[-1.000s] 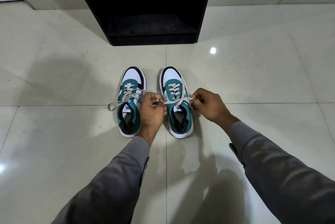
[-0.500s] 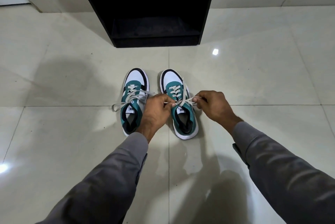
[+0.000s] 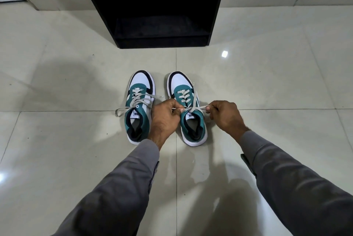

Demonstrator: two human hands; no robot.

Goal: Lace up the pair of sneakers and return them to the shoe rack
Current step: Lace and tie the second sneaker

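Both sneakers are sitting side by side on the floor before the shoe rack. Left hand and right hand are each pinching a lace end of the right sneaker. Left sneaker laces are lying loose.

Dim even light, glare spots on glossy floor tiles, soft shadows, wide-angle edge bending, sharp focus

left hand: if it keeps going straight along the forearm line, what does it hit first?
Probably the right sneaker. The left hand points up and slightly right, its fingers already pinching the lace at that shoe's top eyelets, so the tongue and lacing lie next in line. Depth is unclear; beyond is bare floor.
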